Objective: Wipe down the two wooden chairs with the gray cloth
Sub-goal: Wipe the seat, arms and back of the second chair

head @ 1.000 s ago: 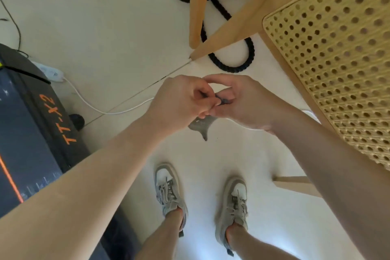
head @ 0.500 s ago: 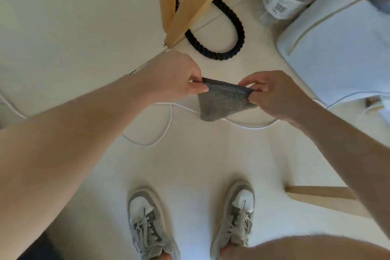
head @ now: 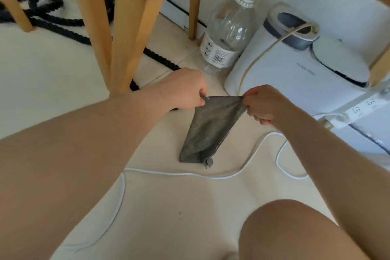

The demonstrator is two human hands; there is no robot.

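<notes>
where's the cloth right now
Centre of the head view: the cloth hangs pinched between the left hand and right hand, above the white cable.

Left hand (head: pixel 185 88) and right hand (head: pixel 263 104) pinch the gray cloth (head: pixel 207 129) stretched between them above the floor (head: pixel 52 82).

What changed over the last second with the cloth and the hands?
The left hand and right hand moved apart, pulling the bunched gray cloth open so it hangs down between them. Unchanged: both hands pinch its top edge, and it touches none of the chair legs.
</notes>
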